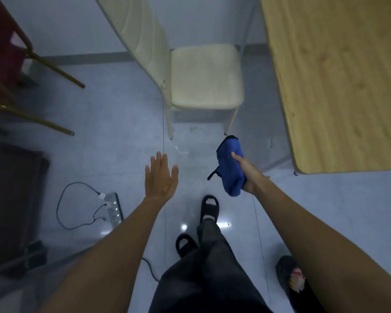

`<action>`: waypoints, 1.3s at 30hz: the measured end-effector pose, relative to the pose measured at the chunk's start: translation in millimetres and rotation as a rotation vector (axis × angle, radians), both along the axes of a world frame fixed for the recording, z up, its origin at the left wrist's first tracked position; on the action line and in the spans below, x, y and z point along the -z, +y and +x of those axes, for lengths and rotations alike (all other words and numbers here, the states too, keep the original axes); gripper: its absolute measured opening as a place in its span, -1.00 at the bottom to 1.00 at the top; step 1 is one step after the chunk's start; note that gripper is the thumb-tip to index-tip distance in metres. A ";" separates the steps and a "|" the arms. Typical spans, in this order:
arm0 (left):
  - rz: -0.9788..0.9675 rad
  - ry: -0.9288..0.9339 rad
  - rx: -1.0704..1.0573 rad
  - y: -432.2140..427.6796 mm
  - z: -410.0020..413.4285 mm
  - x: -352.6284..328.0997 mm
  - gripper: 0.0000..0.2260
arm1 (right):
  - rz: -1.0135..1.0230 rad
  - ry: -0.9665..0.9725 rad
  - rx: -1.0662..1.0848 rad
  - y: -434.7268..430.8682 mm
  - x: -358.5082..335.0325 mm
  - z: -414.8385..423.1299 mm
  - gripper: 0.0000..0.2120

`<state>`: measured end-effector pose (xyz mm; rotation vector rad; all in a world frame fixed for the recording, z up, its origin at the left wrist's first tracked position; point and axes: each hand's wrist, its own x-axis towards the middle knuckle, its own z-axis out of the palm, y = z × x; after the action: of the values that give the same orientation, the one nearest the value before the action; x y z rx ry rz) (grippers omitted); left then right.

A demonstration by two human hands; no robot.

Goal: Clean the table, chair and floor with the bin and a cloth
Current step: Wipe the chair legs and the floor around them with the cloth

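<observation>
Floor: pale glossy tiles, seen from above
Right hand: fingers and thumb curled round a bunched blue cloth, held in the air above the tiles
Left hand: palm down, fingers straight and spread wide, holding nothing
Cream chair: just beyond the cloth, one front leg near the cloth's top edge
Wooden table: right of the chair, its corner near the right wrist
Bin: dark, bottom right, partly hidden by the right forearm, coloured wrappers inside
Power strip: on the tiles left of the left forearm, cables plugged in
</observation>
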<state>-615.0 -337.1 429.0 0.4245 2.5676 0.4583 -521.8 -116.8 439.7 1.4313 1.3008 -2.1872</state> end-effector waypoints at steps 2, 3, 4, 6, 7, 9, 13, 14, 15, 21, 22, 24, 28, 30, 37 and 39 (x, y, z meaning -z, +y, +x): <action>0.009 -0.041 -0.036 -4.3 -3.5 7.0 -0.47 | -0.063 -0.056 -0.002 -6.4 12.9 -1.2 -0.73; 0.010 -0.059 -0.061 -2.4 -10.6 10.2 -0.47 | -0.084 -0.078 -0.005 -7.0 15.8 -8.6 -0.73; 0.006 -0.072 -0.076 0.6 -16.9 11.6 -0.47 | -0.110 -0.088 -0.008 -7.2 17.6 -15.0 -0.73; 0.004 -0.116 -0.111 6.7 -30.3 13.8 -0.47 | -0.151 -0.109 -0.007 -5.4 22.6 -28.2 -0.71; 0.017 -0.131 -0.129 11.0 -38.5 15.8 -0.47 | -0.185 -0.116 -0.002 -4.9 22.8 -34.8 -0.68; 0.079 -0.139 -0.164 22.1 -56.2 20.4 -0.48 | -0.319 -0.097 0.070 -1.1 27.0 -46.4 -0.62; 0.155 -0.208 -0.230 36.0 -86.8 28.4 -0.49 | -0.452 -0.044 0.208 3.9 39.2 -71.9 -0.61; 0.179 -0.230 -0.252 36.0 -94.2 31.8 -0.49 | -0.460 -0.034 0.211 2.8 43.2 -80.1 -0.61; 0.201 -0.252 -0.280 34.6 -103.9 36.0 -0.49 | -0.469 -0.027 0.223 0.7 47.2 -90.5 -0.60; 0.197 -0.271 -0.250 18.1 -187.6 83.4 -0.47 | -0.438 -0.060 0.337 -12.7 112.9 -145.0 -0.49; 0.211 -0.250 -0.232 19.6 -206.2 94.8 -0.47 | -0.433 -0.050 0.328 -14.3 128.3 -157.8 -0.52; 0.239 -0.211 -0.205 25.0 -245.4 125.7 -0.46 | -0.409 -0.021 0.318 -19.5 168.4 -185.0 -0.63; 0.292 -0.133 -0.116 44.3 -314.6 204.6 -0.34 | -0.313 0.016 0.302 -24.6 270.9 -237.4 -0.64; 0.358 -0.110 -0.085 63.0 -339.9 240.5 -0.19 | -0.273 0.037 0.249 -23.4 317.4 -261.4 -0.64; 0.801 0.134 -0.016 133.7 -408.7 321.6 -0.01 | -0.093 0.168 0.101 17.7 464.4 -352.2 -0.60; 0.887 0.224 0.066 147.0 -418.0 328.1 -0.10 | -0.051 0.260 0.060 34.1 489.2 -372.0 -0.58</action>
<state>-1033.0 -190.1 100.9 0.8899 2.4059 1.6028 -893.8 -82.7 -49.5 1.2138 1.2830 -2.4945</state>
